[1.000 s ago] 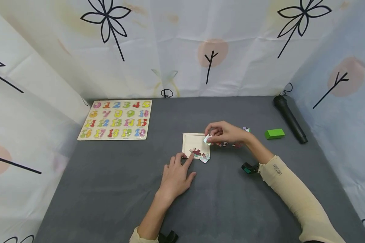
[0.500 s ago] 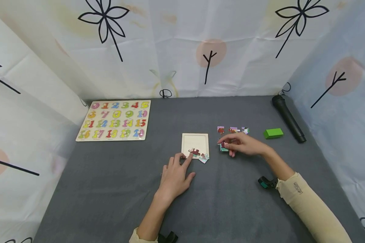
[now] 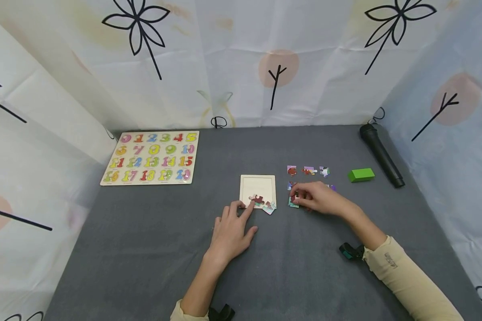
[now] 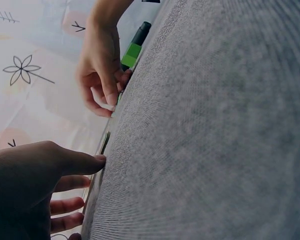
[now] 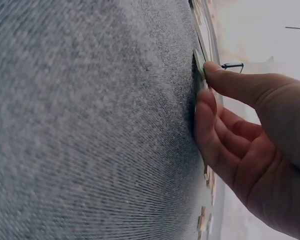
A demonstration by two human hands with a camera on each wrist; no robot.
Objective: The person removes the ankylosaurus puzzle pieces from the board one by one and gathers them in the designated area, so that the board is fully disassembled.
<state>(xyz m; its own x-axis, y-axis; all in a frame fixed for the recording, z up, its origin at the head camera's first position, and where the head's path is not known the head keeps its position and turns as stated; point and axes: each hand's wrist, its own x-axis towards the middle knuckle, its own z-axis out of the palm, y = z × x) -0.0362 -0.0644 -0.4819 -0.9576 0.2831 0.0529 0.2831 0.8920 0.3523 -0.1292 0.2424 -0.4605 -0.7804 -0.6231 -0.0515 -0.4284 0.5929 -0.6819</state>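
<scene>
A square wooden puzzle tray (image 3: pixel 258 185) lies on the grey cloth in the head view. Joined brown and pale jigsaw pieces (image 3: pixel 259 200) sit along its near side, with a corner poking over the rim. My left hand (image 3: pixel 232 232) rests at the tray's near edge, its index fingertip touching the pieces. To the right of the tray, my right hand (image 3: pixel 319 198) pinches a teal-edged jigsaw piece (image 3: pixel 292 203) between thumb and fingers, low at the cloth. In the right wrist view that jigsaw piece (image 5: pixel 199 64) is tilted and seen edge-on. Fingers partly hide other pieces beneath.
Loose jigsaw pieces (image 3: pixel 309 170) lie in a row beyond my right hand. A green block (image 3: pixel 361 174) and a black microphone (image 3: pixel 381 156) are farther right. A number board (image 3: pixel 150 158) lies at the back left, before a patterned curtain (image 3: pixel 233 62).
My right hand has moved from the tray's right side, where it held a pale piece, to the loose pieces, then slightly nearer with a piece. My left hand stays in place.
</scene>
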